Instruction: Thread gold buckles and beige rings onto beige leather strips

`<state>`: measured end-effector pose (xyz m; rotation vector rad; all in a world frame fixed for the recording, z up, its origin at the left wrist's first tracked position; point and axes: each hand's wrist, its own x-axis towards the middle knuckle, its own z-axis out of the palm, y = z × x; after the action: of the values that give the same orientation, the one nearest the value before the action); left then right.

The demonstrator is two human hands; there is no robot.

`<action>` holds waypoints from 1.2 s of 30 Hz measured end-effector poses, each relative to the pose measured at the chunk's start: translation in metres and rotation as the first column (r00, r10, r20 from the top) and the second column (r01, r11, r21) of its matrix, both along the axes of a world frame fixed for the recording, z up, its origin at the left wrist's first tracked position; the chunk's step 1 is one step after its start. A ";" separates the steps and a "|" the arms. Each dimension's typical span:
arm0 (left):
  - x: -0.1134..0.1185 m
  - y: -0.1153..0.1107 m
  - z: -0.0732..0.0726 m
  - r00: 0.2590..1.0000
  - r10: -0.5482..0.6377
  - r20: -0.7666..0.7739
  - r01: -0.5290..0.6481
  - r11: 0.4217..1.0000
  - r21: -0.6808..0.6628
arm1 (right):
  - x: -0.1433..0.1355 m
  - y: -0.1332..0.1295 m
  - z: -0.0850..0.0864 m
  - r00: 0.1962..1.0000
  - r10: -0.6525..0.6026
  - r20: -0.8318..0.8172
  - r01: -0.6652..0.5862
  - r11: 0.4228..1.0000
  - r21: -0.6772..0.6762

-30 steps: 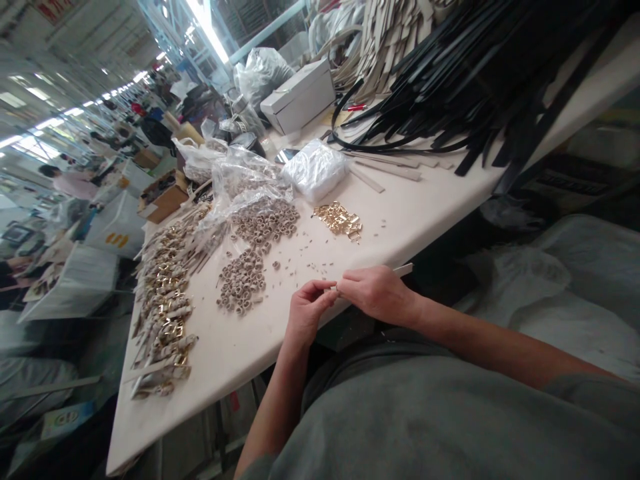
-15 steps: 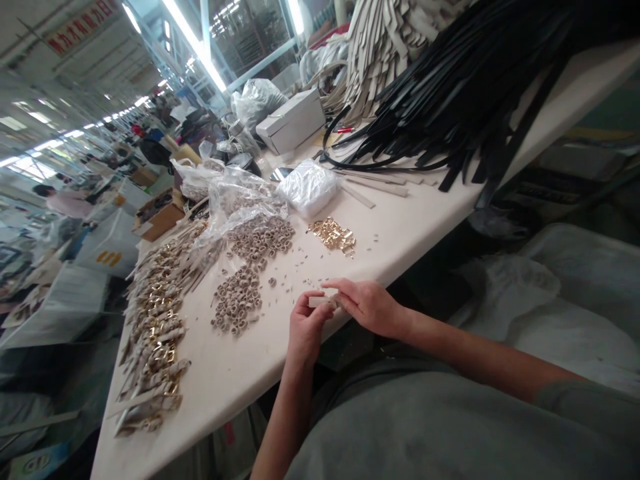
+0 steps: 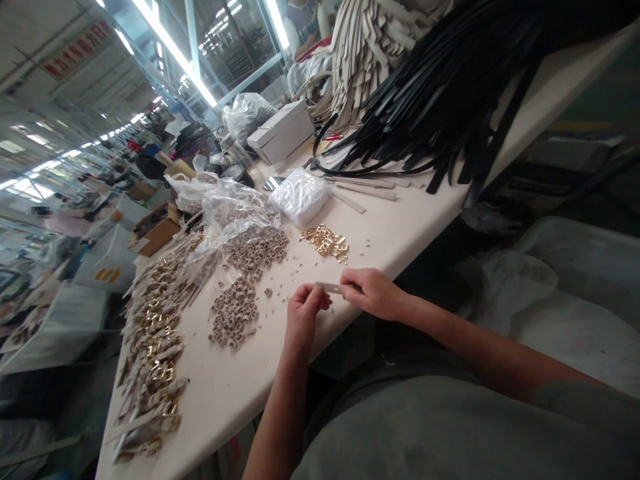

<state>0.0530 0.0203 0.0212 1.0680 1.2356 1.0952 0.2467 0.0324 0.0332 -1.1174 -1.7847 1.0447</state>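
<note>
A short beige strip (image 3: 329, 287) stretches between my two hands above the table's front edge. My left hand (image 3: 304, 312) pinches its left end. At the other end, the fingers of my right hand (image 3: 373, 292) are closed round the strip. Beyond my hands lies a pile of gold metal pieces (image 3: 326, 243). Small beige loops (image 3: 234, 313) form a heap to the left, and tiny bits are scattered between.
Beige straps with gold buckles (image 3: 163, 333) line the table's (image 3: 215, 407) left side. Behind are plastic bags (image 3: 300, 195) and a white box (image 3: 281, 131). Black straps (image 3: 440, 100) spread over the back right. A person (image 3: 70, 221) is far left.
My hands have moved apart, uncovering more of the strip between them. The right hand's fingers have curled in. The whole view has shifted slightly.
</note>
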 end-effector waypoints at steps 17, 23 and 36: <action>0.052 0.100 0.010 0.505 -0.110 -0.856 0.471 0.867 0.166 | 0.027 0.034 -0.013 0.790 -0.329 -0.518 0.170 0.928 -0.330; 0.047 0.097 0.016 0.491 -0.131 -0.861 0.444 0.888 0.118 | 0.027 0.035 -0.014 0.795 -0.317 -0.516 0.163 0.933 -0.322; 0.023 0.041 0.000 0.984 -0.036 -0.173 0.043 0.998 0.035 | 0.010 0.003 -0.009 0.792 -0.200 -0.577 -0.127 0.870 -0.476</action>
<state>0.0761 0.0609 0.0211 1.2322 1.3281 1.0165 0.2567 0.0358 0.0242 -0.9295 -0.9841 1.6770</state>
